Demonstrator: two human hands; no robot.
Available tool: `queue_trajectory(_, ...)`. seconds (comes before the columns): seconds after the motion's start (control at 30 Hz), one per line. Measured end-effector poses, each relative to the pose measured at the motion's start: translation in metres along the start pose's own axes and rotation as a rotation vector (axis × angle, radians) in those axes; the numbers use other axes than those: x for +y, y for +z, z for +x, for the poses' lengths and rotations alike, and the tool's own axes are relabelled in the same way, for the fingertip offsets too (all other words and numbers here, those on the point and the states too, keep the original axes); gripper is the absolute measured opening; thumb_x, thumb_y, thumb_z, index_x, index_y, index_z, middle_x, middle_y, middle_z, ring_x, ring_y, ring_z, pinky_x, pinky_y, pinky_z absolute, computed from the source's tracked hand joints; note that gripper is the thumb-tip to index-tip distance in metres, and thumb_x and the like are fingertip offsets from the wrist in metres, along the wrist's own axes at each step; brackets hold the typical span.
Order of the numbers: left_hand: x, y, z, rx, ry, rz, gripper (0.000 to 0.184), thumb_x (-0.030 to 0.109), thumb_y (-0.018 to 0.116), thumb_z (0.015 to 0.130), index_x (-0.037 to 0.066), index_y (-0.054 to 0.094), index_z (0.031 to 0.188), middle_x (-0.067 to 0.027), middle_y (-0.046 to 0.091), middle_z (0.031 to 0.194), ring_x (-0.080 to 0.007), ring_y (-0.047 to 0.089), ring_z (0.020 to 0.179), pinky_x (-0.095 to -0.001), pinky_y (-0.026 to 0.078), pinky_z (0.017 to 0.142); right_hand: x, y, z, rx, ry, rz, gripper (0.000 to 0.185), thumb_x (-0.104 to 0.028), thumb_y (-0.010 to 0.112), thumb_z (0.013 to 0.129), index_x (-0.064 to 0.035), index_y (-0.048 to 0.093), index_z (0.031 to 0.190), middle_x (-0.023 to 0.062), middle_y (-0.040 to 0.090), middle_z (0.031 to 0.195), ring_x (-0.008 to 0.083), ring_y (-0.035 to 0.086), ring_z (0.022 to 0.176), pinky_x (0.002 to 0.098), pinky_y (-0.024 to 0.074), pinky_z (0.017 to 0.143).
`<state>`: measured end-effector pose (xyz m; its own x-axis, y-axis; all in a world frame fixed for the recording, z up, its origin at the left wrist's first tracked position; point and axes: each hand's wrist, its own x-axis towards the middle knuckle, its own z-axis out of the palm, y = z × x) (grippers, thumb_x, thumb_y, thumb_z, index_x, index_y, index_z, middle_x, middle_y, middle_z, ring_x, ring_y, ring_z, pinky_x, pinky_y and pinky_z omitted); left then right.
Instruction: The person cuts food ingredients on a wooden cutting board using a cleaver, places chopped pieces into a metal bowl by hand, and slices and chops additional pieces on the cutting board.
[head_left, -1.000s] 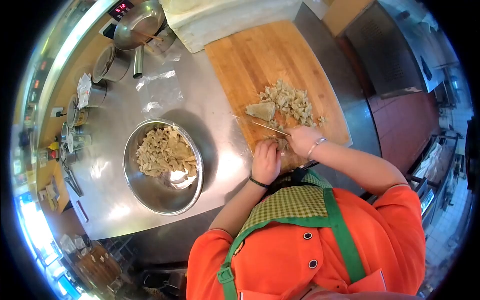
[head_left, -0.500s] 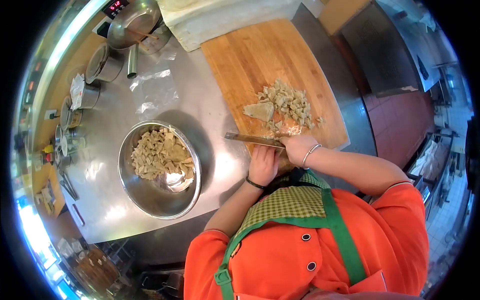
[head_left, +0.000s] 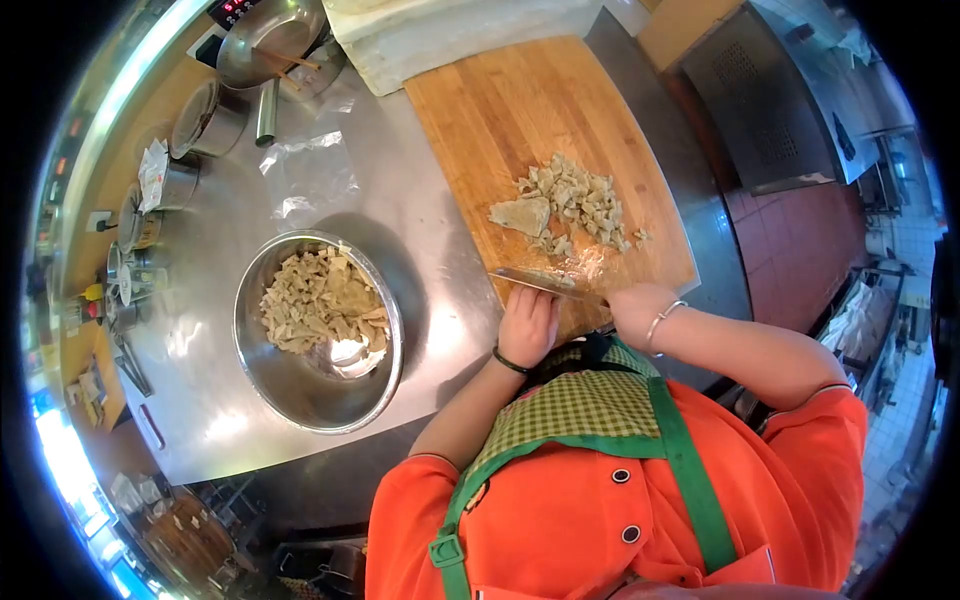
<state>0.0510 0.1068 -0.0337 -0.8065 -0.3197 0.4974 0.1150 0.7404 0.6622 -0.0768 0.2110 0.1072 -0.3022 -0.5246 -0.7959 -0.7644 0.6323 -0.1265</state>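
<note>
My right hand (head_left: 643, 312) is closed round the handle of a kitchen knife (head_left: 548, 285), whose blade points left above the near edge of the wooden cutting board (head_left: 490, 120). Close against the near side of the blade is my left hand (head_left: 528, 328), its fingers bent and pressed together; whatever lies under them is hidden. Beyond the knife, a heap of chopped pale beige pieces (head_left: 580, 195) rests on the board, with one larger uncut slab (head_left: 521, 215) at its left side. Small wet scraps (head_left: 590, 262) lie between the heap and the blade.
Left of the board, a steel bowl (head_left: 393, 385) holds more chopped pieces (head_left: 325, 300) on the metal table (head_left: 225, 385). A clear plastic bag (head_left: 310, 175) lies behind it. Pots (head_left: 210, 120) and a pan (head_left: 268, 45) line the left side; a white box (head_left: 450, 40) stands behind the board.
The knife and my right hand have shifted to the right, and the blade now slants more. My left hand stays nearly in place. The heap and bowl look the same.
</note>
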Motion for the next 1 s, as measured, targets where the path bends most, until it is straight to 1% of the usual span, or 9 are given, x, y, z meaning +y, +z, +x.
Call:
queue_trajectory(0.13,-0.001,0.001,0.001,0.009,0.022,0.014,0.029,0.0,0.064,0.068,-0.002,0.055,0.096,-0.019,0.053,0.092,-0.0372,0.051,0.085,-0.043,0.043,0.075,-0.014,0.008,0.036,0.116,-0.002,0.097,0.019,-0.006,0.051,0.075,-0.0013,0.06,0.09,0.0213,0.063,0.09,0.0356,0.062,0.084,0.0424,0.0496,0.072)
queue_trajectory(0.23,0.0,0.0,-0.001,-0.013,-0.027,-0.004,0.028,0.0,0.064,0.068,-0.001,0.055,0.094,-0.0176,0.053,0.092,-0.0361,0.051,0.085,-0.0423,0.043,0.075,-0.015,0.017,0.053,0.158,-0.035,0.117,0.018,-0.008,0.049,0.076,-0.0017,0.059,0.09,0.0218,0.063,0.09,0.0356,0.062,0.085,0.043,0.0494,0.072)
queue_trajectory(0.3,0.002,-0.002,-0.004,-0.046,-0.051,0.004,0.026,0.0,0.062,0.069,0.0,0.055,0.094,-0.0164,0.054,0.092,-0.0352,0.052,0.085,-0.0417,0.043,0.075,-0.012,0.028,0.056,0.266,-0.019,0.143,0.017,-0.009,0.048,0.077,-0.0018,0.059,0.089,0.0217,0.063,0.088,0.0363,0.062,0.083,0.0439,0.0493,0.072)
queue_trajectory(0.4,0.002,-0.004,-0.001,0.0,0.01,-0.012,0.024,-0.001,0.061,0.07,0.0,0.055,0.093,-0.0162,0.054,0.092,-0.0347,0.052,0.085,-0.0415,0.043,0.075,-0.003,0.02,0.059,0.328,0.024,0.165,0.017,-0.01,0.048,0.077,-0.0021,0.059,0.088,0.0214,0.063,0.085,0.0364,0.062,0.081,0.0439,0.0493,0.071)
queue_trajectory(0.57,0.002,-0.001,-0.004,0.021,0.011,0.022,0.025,-0.001,0.062,0.07,-0.001,0.056,0.095,-0.0168,0.054,0.093,-0.0356,0.052,0.085,-0.0418,0.044,0.075,-0.004,0.003,-0.01,0.168,0.014,0.061,0.019,-0.009,0.05,0.076,-0.0018,0.061,0.09,0.021,0.064,0.084,0.0352,0.063,0.08,0.0424,0.0499,0.071)
queue_trajectory(0.73,-0.002,0.002,-0.006,0.003,0.001,0.025,0.027,0.001,0.063,0.071,-0.001,0.056,0.097,-0.0175,0.055,0.093,-0.0363,0.052,0.082,-0.0417,0.044,0.073,-0.004,0.009,-0.002,0.03,0.02,-0.036,0.02,-0.008,0.051,0.075,-0.001,0.061,0.091,0.0211,0.064,0.084,0.0351,0.063,0.082,0.0418,0.0501,0.071)
queue_trajectory(0.83,-0.002,0.004,-0.006,0.016,-0.003,0.016,0.026,0.002,0.063,0.071,0.0,0.057,0.096,-0.0175,0.055,0.092,-0.036,0.052,0.081,-0.0416,0.044,0.072,-0.013,0.014,0.03,0.066,0.01,0.025,0.02,-0.008,0.052,0.075,-0.0007,0.062,0.09,0.0214,0.064,0.086,0.0352,0.062,0.083,0.0415,0.05,0.072)
queue_trajectory(0.9,-0.001,0.0,-0.006,-0.007,0.013,0.024,0.024,0.002,0.062,0.071,0.0,0.057,0.095,-0.0173,0.055,0.093,-0.0356,0.052,0.082,-0.0413,0.044,0.073,-0.022,0.018,0.046,0.241,-0.029,0.102,0.018,-0.009,0.052,0.075,0.0005,0.062,0.088,0.0217,0.064,0.087,0.0357,0.062,0.083,0.0417,0.0499,0.071)
queue_trajectory(1.0,0.003,-0.005,-0.006,-0.05,-0.001,0.02,0.023,0.001,0.062,0.071,0.0,0.057,0.093,-0.0167,0.055,0.093,-0.0347,0.052,0.083,-0.041,0.044,0.074,-0.022,0.021,0.048,0.259,-0.007,0.123,0.017,-0.01,0.052,0.076,0.0009,0.061,0.086,0.0224,0.063,0.087,0.0363,0.062,0.082,0.0425,0.0496,0.071)
